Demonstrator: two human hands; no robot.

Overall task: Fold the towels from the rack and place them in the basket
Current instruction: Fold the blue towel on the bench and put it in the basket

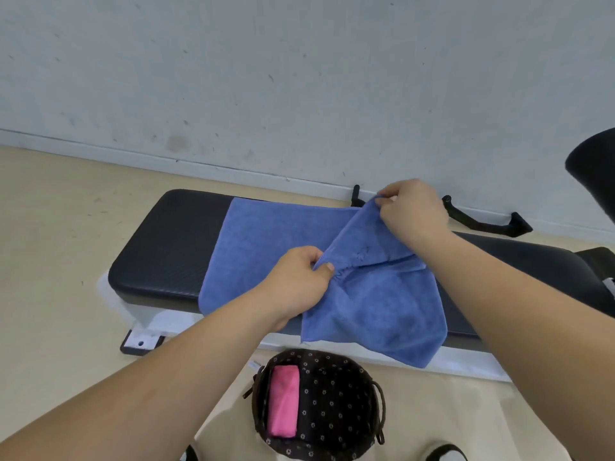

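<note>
Basket [336,407] near blue towel [266,241] corner; left hand [296,284], right hand [412,211] on raised edge

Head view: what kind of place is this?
Probably a home gym or workout room: a black padded weight bench on a white frame, a scuffed bare wall and a plain beige floor. The blue towel lies on the bench.
</note>
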